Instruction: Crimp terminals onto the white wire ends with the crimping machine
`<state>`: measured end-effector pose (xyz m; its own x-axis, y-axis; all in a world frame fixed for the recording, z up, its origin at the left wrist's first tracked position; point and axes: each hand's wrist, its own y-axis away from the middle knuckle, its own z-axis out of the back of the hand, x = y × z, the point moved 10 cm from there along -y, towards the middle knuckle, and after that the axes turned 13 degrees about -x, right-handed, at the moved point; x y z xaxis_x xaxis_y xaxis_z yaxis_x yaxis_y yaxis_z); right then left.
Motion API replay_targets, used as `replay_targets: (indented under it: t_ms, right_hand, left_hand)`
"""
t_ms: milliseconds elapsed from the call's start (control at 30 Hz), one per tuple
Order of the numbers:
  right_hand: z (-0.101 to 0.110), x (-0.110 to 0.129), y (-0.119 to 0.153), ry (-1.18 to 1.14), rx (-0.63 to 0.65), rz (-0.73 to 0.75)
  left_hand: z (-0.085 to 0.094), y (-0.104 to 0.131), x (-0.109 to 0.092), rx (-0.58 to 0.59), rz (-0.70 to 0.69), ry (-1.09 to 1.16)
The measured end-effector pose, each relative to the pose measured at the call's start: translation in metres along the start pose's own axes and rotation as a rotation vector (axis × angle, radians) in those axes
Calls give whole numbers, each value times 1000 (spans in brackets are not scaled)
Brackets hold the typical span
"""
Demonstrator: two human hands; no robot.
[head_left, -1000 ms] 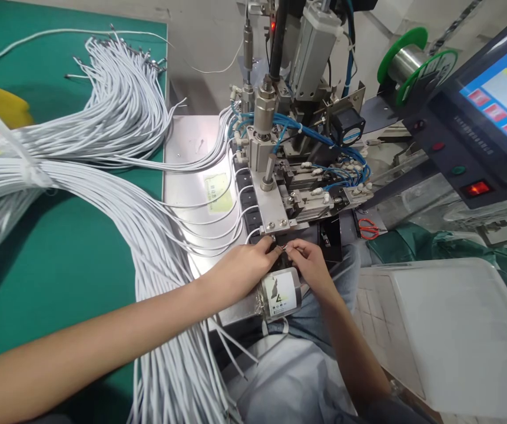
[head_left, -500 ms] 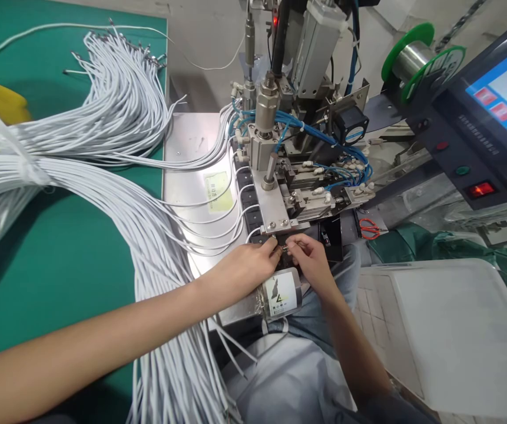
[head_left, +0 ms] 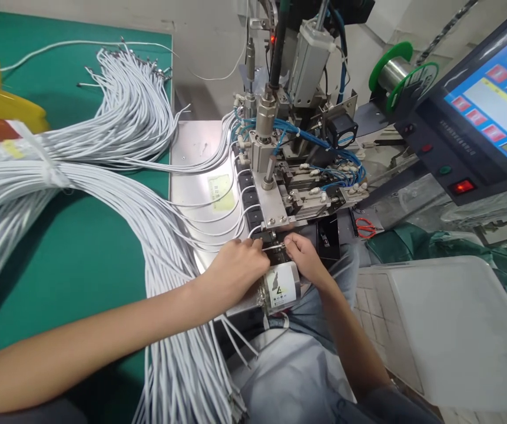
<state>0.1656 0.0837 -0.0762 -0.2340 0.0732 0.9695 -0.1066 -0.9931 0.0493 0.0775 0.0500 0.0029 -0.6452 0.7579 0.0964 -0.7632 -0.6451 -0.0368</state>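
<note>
At the front of the machine (head_left: 267,176), a short length of white cable (head_left: 272,248) shows between my two hands. My left hand (head_left: 241,263) has its fingers curled round the cable on the left. My right hand (head_left: 302,254) pinches the small end of the same cable, and its fingertips cover most of that end. Just beyond my hands is a row of black fixture blocks (head_left: 253,218) with several white cables seated in them. A clear container with a white label (head_left: 283,284) sits right below my hands.
A large tied bundle of white cables (head_left: 116,188) lies over the green mat (head_left: 80,247). On the right are a screen panel (head_left: 491,112), a solder wire spool (head_left: 393,75), red-handled scissors (head_left: 365,228) and a white plastic tub (head_left: 465,330).
My left hand has shifted left, away from my right fingertips, and more of the white cable shows between them. My right hand has moved slightly left. The camera view has turned a little.
</note>
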Motion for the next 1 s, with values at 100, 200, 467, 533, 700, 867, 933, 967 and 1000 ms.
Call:
replay_targets:
  t_ms: [100,200,467,533,700,867,933,967,1000]
  right_hand:
    - [29,13,6,69,-227,46]
    - [59,39,42,114,-528,118]
    - [-59,46,143,665,188,220]
    - [-69,37,148,714,283,196]
    - [-64,27,144,761,345,153]
    - [-70,36,151,741,362,222]
    - [-65,44,152,666,362,221]
    - [-64,48,154,610,397,222]
    - [-65,51,156,555,440,222]
  left_hand:
    - [4,3,5,4,45,-9]
    - [7,3,17,-24,129,-43]
    - [12,1,29,-88,224,-26]
    - [19,0,15,-144,159,89]
    - [40,7,-38,-278,-154,567]
    - [44,9,-40,-330,-168,671]
    - [47,8,-35,-357,-152,694]
    - [48,8,-34,-366,-148,708]
    - [49,8,-33,-368,-145,724]
